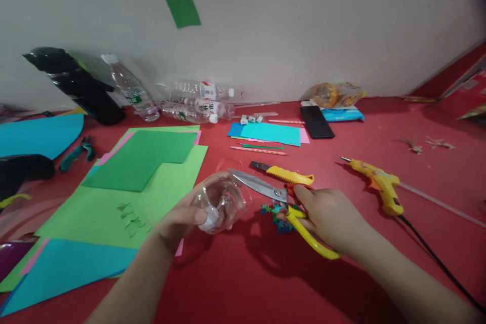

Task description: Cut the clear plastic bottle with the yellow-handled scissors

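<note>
My left hand [181,216] is closed around a cut piece of clear plastic bottle [230,207], its thumb pressed on the near side. In my right hand [331,213] is a pair of scissors [261,189] with yellow and orange handles. Their blades point left, with the tips over the far rim of the bottle piece; whether they touch it I cannot tell. Below the scissors lie small blue and green paper stars [283,224], partly hidden by the hand. A yellow utility knife [290,174] rests just beyond the blades.
Coloured paper sheets [174,182] cover the left side of the red table. A yellow glue gun [383,187] with its cable lies at right. Plastic bottles [132,88], a black phone [318,122] and a striped pencil [260,150] are farther back, near the wall [273,25].
</note>
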`<action>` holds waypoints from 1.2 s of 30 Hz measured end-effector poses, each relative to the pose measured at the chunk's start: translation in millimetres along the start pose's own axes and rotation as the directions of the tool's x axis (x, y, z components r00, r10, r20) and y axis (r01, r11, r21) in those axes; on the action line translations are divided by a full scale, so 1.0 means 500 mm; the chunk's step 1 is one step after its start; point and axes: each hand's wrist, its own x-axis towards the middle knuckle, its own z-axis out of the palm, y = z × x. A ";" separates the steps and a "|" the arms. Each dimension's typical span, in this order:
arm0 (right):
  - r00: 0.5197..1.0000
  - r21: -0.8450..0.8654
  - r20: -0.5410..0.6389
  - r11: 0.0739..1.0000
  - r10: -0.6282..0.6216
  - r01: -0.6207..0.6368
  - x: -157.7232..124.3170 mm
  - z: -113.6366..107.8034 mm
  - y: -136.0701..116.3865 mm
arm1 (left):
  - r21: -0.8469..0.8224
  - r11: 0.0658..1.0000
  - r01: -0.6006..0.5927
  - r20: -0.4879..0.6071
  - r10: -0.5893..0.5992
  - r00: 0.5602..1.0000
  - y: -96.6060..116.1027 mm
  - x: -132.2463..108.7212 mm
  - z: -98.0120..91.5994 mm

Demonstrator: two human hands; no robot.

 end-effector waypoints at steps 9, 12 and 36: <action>0.968 0.198 0.219 0.966 0.124 -0.169 0.007 -0.025 -0.009 | 0.037 0.997 0.066 -0.042 -0.065 0.997 0.009 0.009 -0.001; 0.947 0.359 0.276 0.897 0.163 -0.259 0.008 -0.029 -0.010 | 0.100 0.995 -0.015 -0.209 0.036 0.977 0.013 0.015 0.002; 0.935 0.192 0.284 0.942 0.214 -0.274 0.012 -0.036 -0.011 | 0.296 0.953 -0.062 -0.273 0.147 0.951 0.006 0.016 0.000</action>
